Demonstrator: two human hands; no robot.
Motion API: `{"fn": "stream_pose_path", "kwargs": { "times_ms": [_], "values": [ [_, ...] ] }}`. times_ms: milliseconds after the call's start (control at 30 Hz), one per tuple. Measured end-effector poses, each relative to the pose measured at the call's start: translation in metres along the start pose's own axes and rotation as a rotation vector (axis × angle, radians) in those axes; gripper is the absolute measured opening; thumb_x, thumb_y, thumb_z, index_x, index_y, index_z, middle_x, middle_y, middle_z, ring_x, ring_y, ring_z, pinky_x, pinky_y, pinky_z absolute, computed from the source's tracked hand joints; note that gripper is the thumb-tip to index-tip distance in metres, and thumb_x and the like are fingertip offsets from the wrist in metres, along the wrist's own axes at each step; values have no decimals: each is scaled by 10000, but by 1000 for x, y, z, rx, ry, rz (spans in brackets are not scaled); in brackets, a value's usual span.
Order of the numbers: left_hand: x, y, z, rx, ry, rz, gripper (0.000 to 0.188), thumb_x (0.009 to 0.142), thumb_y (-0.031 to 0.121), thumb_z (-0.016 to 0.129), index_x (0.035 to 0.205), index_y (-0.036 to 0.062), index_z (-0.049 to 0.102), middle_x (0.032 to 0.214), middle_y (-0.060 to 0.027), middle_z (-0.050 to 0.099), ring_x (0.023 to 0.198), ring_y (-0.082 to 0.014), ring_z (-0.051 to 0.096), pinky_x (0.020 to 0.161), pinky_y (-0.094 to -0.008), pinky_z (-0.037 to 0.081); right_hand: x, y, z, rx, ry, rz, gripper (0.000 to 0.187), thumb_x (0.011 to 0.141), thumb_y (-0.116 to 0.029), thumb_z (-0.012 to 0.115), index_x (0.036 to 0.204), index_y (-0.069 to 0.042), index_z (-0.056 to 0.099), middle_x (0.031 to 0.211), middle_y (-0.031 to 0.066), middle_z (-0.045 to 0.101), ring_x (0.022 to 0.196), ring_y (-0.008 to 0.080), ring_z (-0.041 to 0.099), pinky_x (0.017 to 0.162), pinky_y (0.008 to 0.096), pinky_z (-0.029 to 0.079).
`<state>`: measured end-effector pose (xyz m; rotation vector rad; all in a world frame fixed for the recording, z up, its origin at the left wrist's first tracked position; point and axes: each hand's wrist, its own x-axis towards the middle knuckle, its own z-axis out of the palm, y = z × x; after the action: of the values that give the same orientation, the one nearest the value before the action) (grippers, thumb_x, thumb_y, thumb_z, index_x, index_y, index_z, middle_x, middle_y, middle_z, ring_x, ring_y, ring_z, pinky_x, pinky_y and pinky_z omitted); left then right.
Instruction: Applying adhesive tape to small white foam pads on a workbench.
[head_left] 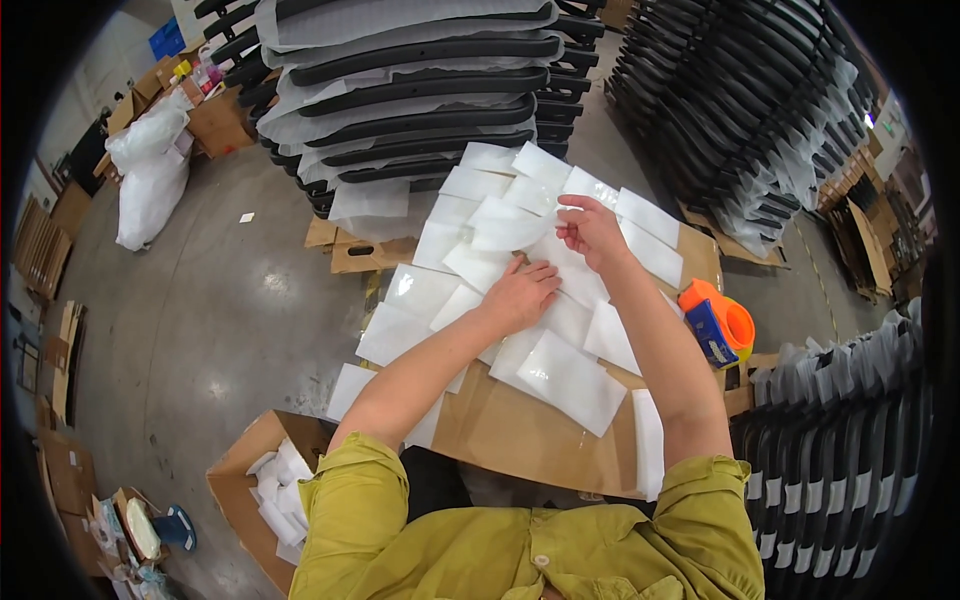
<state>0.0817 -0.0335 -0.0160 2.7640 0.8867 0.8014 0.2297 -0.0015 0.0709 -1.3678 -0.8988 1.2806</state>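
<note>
Curled, its pinch unclear, the right hand (594, 236) sits beside a white sheet (503, 224) at its nine o'clock, while the left hand (522, 295), splayed at the right's eight o'clock, could by dragging skew the overlapping sheets (572, 384).

I see, from my remote seat, a person's mustard-green shirt (430, 555), softly creased, with a small pale round button (541, 560) at the front. The left sleeve (352, 490) and right sleeve (705, 505) end in wide folds; left hand (522, 297) and right hand (597, 238) are bare.
</note>
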Motion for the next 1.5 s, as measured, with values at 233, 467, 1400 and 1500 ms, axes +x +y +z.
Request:
{"fn": "stream_pose_path", "kwargs": {
  "times_ms": [233,467,1400,1500],
  "values": [
    [-2,-1,1,-75,-103,-67,275,855,211,484,1085,73,542,1199,-66,497,1169,-202,404,1007,-434,263,5,-25,21,87,-24,-94,179,797,-32,533,972,-28,570,768,28,558,643,116,537,587,227,445],
    [-2,-1,6,-41,-101,-97,274,851,217,492,1078,74,546,1197,-58,497,1175,-198,397,1009,-438,259,9,-58,42,84,-53,-200,154,800,-43,538,947,-30,586,783,23,571,658,110,543,621,228,452],
    [-3,-4,20,-92,-33,-43,253,830,203,505,1032,56,547,1166,-72,504,1155,-212,402,973,-445,278,18,-186,93,349,-366,-713,169,831,-57,539,986,10,543,859,70,571,745,152,570,677,252,483],
    [-1,-5,13,-93,-20,-25,245,817,191,520,1019,56,552,1155,-75,513,1145,-218,415,963,-450,289,8,-189,96,257,-395,-905,264,759,-298,629,929,-98,599,828,88,642,704,301,615,604,387,498]
  ]
}}
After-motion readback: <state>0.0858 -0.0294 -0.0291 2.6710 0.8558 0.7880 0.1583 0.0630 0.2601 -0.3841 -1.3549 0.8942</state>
